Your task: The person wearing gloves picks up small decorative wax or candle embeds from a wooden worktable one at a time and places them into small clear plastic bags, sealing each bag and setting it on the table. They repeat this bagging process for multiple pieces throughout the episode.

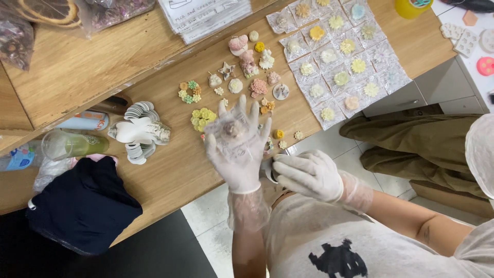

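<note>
My left hand [237,149], in a thin translucent glove, is raised over the wooden table's [170,170] front edge with fingers spread. It holds a small clear plastic bag [231,131] with a pinkish-brown moulded piece inside. My right hand [309,176], also gloved, is curled just right of it around a small round object [269,170], mostly hidden by the fingers. Loose flower-shaped pieces [247,77] in pastel colours lie on the table beyond the hands.
Rows of bagged flower pieces [339,56] lie at the back right. A stack of white flower-shaped cards [138,132], a clear bottle [72,145] and a dark cloth bag [82,206] sit left. Papers [206,15] lie at the top. Khaki trousers [417,144] show right.
</note>
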